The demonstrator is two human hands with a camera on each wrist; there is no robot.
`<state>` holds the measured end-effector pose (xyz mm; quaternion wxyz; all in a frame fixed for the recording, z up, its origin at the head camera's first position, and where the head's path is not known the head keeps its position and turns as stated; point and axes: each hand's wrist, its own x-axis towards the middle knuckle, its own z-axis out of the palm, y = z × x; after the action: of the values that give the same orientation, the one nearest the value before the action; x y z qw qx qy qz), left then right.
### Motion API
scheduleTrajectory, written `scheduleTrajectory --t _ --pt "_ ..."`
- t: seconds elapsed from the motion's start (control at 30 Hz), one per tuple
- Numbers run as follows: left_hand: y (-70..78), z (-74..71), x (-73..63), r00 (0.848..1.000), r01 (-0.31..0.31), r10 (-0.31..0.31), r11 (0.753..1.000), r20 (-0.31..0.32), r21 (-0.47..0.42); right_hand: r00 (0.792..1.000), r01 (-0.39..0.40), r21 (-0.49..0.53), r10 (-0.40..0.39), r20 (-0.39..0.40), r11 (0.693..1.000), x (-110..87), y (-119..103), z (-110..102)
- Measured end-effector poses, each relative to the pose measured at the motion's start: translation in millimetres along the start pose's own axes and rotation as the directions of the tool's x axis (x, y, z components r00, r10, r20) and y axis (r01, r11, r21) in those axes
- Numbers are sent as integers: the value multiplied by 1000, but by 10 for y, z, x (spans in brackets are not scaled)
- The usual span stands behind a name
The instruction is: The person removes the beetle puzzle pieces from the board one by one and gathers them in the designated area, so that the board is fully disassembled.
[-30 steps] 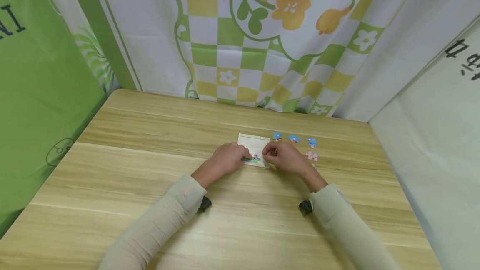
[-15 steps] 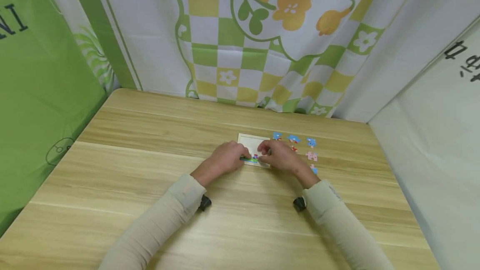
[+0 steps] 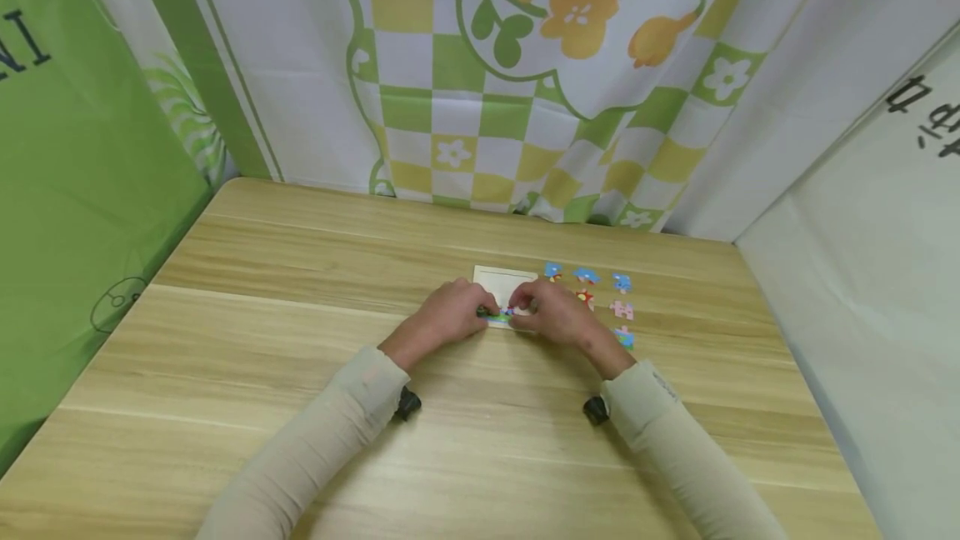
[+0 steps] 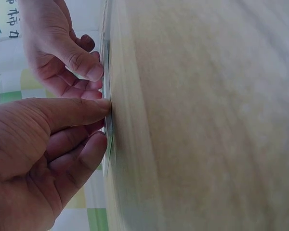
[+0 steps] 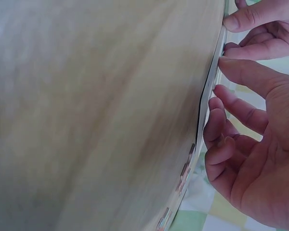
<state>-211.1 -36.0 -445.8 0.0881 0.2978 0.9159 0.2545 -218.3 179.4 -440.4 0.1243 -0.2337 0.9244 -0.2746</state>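
A small pale puzzle board (image 3: 506, 275) lies on the table, with a strip of joined puzzle pieces (image 3: 498, 318) in green and blue along its near side. My left hand (image 3: 450, 312) rests at the board's left side, thumb and fingertips touching down on the pieces. From the right, my right hand (image 3: 558, 317) reaches over the board, thumb and forefinger set apart at a red and blue piece in the strip. In the right wrist view, the right thumb (image 5: 241, 72) touches the board's edge and the other fingers bend loosely. The hands cover part of the strip.
Right of the board lie several loose puzzle pieces: blue ones (image 3: 586, 275) along the back, a red and yellow one (image 3: 585, 298), a pink one (image 3: 622, 309) and a blue-green one (image 3: 623, 337). A checked curtain (image 3: 457, 123) hangs behind the wooden table (image 3: 315, 273).
My right hand has moved left across the board to the joined pieces, uncovering loose pieces on the right. My left hand has stayed nearly in place.
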Motion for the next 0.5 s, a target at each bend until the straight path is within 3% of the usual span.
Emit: scheduleTrajectory --t 0.5 --pt "-53 -28 -31 1000 -24 24 1000 19 12 999 -34 10 33 13 999 8 -20 -4"
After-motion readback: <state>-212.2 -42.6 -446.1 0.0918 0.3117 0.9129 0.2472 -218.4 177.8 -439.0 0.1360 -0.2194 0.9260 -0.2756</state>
